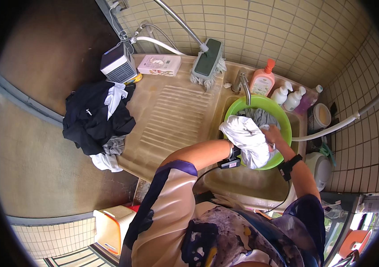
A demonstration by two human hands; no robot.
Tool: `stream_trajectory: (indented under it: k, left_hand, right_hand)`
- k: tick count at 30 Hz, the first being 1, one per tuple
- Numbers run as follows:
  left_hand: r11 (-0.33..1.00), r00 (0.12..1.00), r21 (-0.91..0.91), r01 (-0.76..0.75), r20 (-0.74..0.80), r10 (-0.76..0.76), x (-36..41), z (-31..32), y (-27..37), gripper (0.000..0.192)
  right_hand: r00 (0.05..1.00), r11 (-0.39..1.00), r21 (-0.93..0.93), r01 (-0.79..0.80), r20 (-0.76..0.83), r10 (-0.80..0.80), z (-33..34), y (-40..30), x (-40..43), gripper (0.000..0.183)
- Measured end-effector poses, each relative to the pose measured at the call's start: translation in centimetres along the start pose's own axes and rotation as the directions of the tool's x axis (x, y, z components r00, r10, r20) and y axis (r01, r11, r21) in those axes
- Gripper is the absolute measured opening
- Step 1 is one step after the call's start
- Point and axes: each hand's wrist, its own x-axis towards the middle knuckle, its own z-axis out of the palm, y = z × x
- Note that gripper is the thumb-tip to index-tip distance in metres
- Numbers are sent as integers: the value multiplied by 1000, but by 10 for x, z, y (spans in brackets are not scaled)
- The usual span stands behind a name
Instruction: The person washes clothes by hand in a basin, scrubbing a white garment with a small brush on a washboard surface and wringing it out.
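A white cloth (245,135) is bunched above a green plastic basin (287,123) in the sink. It drapes over my left hand, which is hidden beneath it; only the forearm shows, with a dark strap at the wrist. My right hand (272,135) is at the cloth's right side, its fingers curled on the white fabric. Grey cloth (259,116) lies inside the basin, behind the white one. The metal faucet (244,86) reaches over the basin's back rim.
Left of the basin is a ribbed washboard surface (176,116), with a heap of dark clothes (96,116) beyond. A mop head (208,60), a tissue box (160,65), a small air cooler (119,63) and a pink pump bottle (262,81) stand along the back. A white hose (329,130) crosses at right.
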Motion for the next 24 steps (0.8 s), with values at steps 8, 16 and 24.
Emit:
stream_trajectory:
  k: [8,16,24]
  left_hand:
    - [791,914,490,-365,30,404,-23,12,-11,31]
    - [379,699,668,-640,303,648,-84,-38,-16,45]
    - [153,502,817,-556,183,845,-191,-18,-86,25]
  right_hand:
    - [815,784,-233,575,76,-575,-25,23,-23,34]
    - [918,-202,895,-397,393,-59,10,-11,-25,23]
    - [919,-109,914,-391,379,-111,24,-100,-42,23]
